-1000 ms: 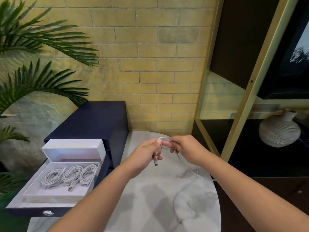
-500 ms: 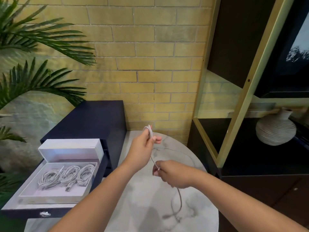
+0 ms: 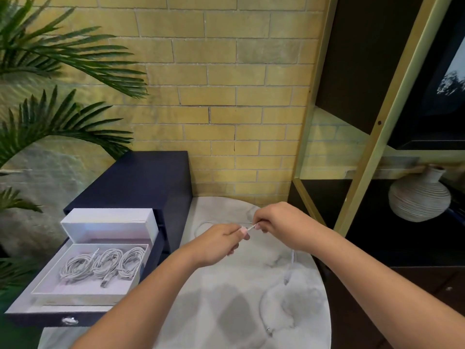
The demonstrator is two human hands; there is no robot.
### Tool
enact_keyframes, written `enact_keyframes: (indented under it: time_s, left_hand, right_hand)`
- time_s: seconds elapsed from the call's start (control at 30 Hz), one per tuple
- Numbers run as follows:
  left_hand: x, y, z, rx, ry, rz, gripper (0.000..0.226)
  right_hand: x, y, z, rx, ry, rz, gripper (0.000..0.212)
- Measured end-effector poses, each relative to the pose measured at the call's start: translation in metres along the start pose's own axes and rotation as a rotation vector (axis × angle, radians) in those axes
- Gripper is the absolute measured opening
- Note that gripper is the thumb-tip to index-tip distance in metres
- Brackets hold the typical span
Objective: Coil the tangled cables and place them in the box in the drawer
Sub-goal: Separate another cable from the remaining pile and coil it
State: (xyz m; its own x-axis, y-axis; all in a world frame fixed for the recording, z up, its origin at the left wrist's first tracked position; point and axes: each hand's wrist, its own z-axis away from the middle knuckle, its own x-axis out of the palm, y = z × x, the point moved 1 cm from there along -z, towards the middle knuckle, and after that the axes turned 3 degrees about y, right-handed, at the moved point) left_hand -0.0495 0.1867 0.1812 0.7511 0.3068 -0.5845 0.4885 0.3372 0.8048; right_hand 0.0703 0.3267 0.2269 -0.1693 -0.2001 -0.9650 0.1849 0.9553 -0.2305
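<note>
You held both hands close together above the marble table (image 3: 226, 311), knuckles up. Your left hand (image 3: 216, 244) had its fingers curled in, with thumb and forefinger pinching the white cable (image 3: 249, 228). Your right hand (image 3: 281, 225) pinched the same cable just beside it, its other fingers tucked under. Only a short stretch of cable showed between the two pinches, and the fingertips of the two hands were nearly touching. I could not tell whether any coil sat inside your left palm.

From under your right fingers the cable dropped to the tabletop and ran toward you in a slack curve. It ended in a plug (image 3: 269, 331) well below your fingers, near the table's front edge. A faint loop of the cable lay on the marble just left of your left fingertips.

Well to the left of your left fingers the drawer (image 3: 37, 319) of the dark blue cabinet (image 3: 141, 177) stood open. The white box (image 3: 83, 293) sat in it, with its lid (image 3: 110, 217) standing at the far side, hollow toward you. Three coiled cables (image 3: 105, 263) lay side by side in the box, touching one another.

Beyond your fingers rose a yellow brick wall (image 3: 226, 71). Palm fronds (image 3: 50, 59) hung far to their left. To the right of your right fingers, a ribbed vase (image 3: 419, 197) stood on a dark shelf behind a gold frame (image 3: 372, 157).
</note>
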Motion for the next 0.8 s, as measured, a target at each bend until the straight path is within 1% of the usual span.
enact_keyframes:
  time_s: [0.1, 0.2, 0.27, 0.43, 0.57, 0.63, 0.7, 0.8]
  left_hand:
    - [-0.001, 0.002, 0.0, -0.025, 0.001, 0.107, 0.038]
    - [-0.003, 0.007, 0.001, -0.003, 0.012, 0.151, 0.037]
    - [-0.003, 0.01, 0.002, 0.017, 0.031, 0.193, 0.036]
    - [0.003, 0.015, 0.004, 0.003, 0.065, 0.384, 0.039]
    - [0.006, 0.017, 0.003, -0.027, 0.094, 0.497, 0.04]
    - [0.007, 0.019, 0.003, -0.03, 0.097, 0.524, 0.041]
    - [0.007, 0.02, 0.003, -0.036, 0.1, 0.54, 0.041]
    - [0.006, 0.019, 0.003, -0.049, 0.103, 0.578, 0.042]
  right_hand:
    - [0.0, 0.001, -0.002, -0.035, 0.113, -0.034, 0.012]
    - [0.001, 0.002, -0.003, -0.054, 0.205, -0.134, 0.008]
    - [0.003, 0.004, -0.004, -0.07, 0.252, -0.188, 0.009]
    - [0.014, 0.006, -0.004, 0.01, 0.315, -0.378, 0.011]
    - [0.024, 0.001, -0.004, 0.119, 0.37, -0.613, 0.005]
    - [0.029, -0.002, -0.002, 0.165, 0.37, -0.721, 0.005]
    - [0.035, -0.006, 0.0, 0.195, 0.33, -0.81, 0.013]
    - [0.04, -0.011, 0.006, 0.249, 0.225, -1.056, 0.025]
